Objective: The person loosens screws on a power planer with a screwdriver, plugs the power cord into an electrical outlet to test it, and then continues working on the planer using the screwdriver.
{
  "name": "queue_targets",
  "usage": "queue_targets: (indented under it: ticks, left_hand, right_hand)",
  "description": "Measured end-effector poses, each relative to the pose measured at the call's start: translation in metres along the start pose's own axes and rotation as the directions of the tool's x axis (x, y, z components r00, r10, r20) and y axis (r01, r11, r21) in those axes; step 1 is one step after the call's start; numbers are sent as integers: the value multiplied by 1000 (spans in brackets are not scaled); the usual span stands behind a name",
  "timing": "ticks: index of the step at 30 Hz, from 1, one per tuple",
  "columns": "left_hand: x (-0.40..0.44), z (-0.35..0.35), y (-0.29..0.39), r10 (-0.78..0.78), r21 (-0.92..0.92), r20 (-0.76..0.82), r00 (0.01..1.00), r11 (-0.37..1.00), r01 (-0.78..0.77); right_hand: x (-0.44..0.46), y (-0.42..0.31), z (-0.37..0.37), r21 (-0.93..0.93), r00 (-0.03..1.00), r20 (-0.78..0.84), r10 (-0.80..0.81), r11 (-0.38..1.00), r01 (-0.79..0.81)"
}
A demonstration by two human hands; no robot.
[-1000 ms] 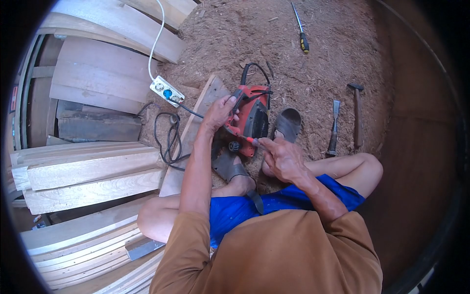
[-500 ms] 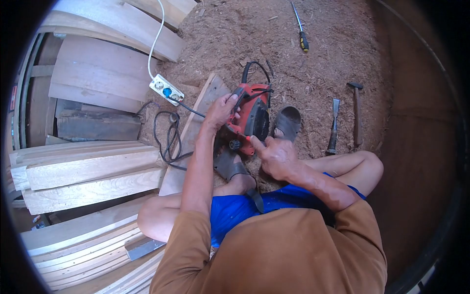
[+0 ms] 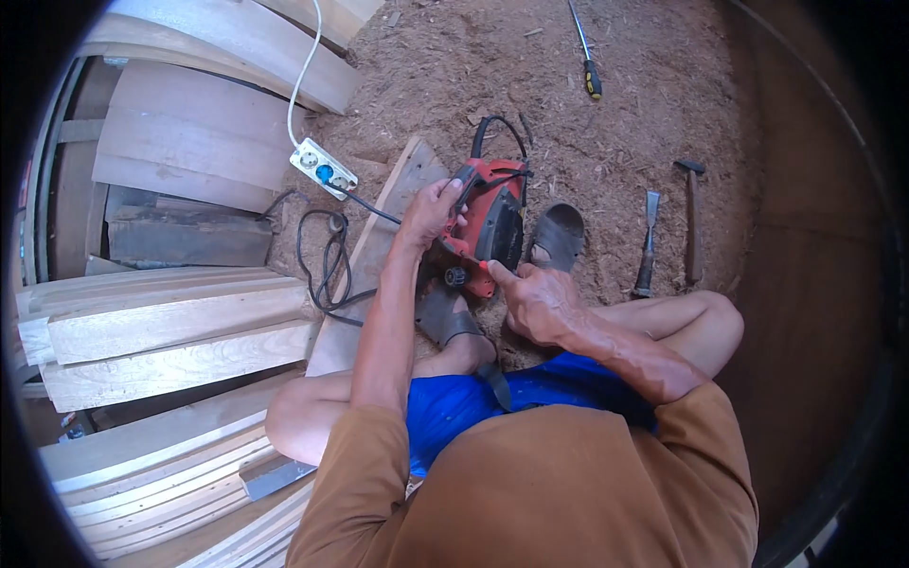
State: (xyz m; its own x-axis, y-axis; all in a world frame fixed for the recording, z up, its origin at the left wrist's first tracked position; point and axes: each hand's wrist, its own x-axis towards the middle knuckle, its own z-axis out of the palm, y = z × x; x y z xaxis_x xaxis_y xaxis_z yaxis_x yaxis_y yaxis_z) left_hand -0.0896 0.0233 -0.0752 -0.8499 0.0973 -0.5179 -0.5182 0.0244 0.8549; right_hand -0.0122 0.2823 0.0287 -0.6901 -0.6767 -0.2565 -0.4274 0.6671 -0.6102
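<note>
A red and black electric planer (image 3: pixel 494 216) lies tipped on its side between my feet, with its black knob (image 3: pixel 455 276) toward me. Wrapped round its handle is my left hand (image 3: pixel 436 208). My right hand (image 3: pixel 542 301) is closed, its thumb and index finger pinched at the planer's near end by a small red spot. Whatever those fingers hold is too small and covered to name. A black cord loops from the planer's far end. A wooden board (image 3: pixel 390 204) lies along its left side.
A white power strip (image 3: pixel 323 168) with a blue plug sits at the left, its cable (image 3: pixel 327 251) coiled nearby. Stacked planks (image 3: pixel 180 317) fill the left side. On the shavings-covered ground lie a screwdriver (image 3: pixel 592 79), a chisel (image 3: pixel 648 246) and a hammer (image 3: pixel 693 222).
Both hands stay at the planer, with only a very slight shift of the right hand and arm. The whole view has moved a little.
</note>
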Motion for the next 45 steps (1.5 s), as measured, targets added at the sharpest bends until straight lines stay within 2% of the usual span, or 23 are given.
queue_targets:
  ticks: [5,8,11,14,17,20,26,29,45]
  left_hand:
    - [2,-2,-6,8,-12,-6,1000,1000,-8]
    - [4,-1,-6,7,5,2,1000,1000,-7]
    - [1,6,4,-2,78,-12,1000,997,3]
    - [3,9,4,-5,97,-3,1000,995,6]
    - [3,6,0,37,50,21,999,998,-38]
    - [3,2,-2,41,5,26,999,999,-41]
    - [2,0,-1,43,59,41,998,997,-45]
    - [2,-2,-1,33,43,51,998,998,-35]
    - [2,2,0,44,24,28,999,999,-44]
  right_hand:
    - [5,-5,-4,152,985,50,168,973,-173]
    - [5,3,5,295,982,-4,189,939,-179]
    - [2,14,11,289,987,-99,126,953,-93]
    - [1,3,-29,195,972,59,229,952,-236]
    - [-6,9,-37,215,990,-7,140,967,-136]
    - [-12,8,-37,231,985,-154,71,972,-34]
    - [-7,-2,-29,199,989,-131,63,979,-36]
    - [-10,-7,-34,204,992,-53,114,974,-101]
    - [-9,10,-7,369,985,-31,167,918,-144]
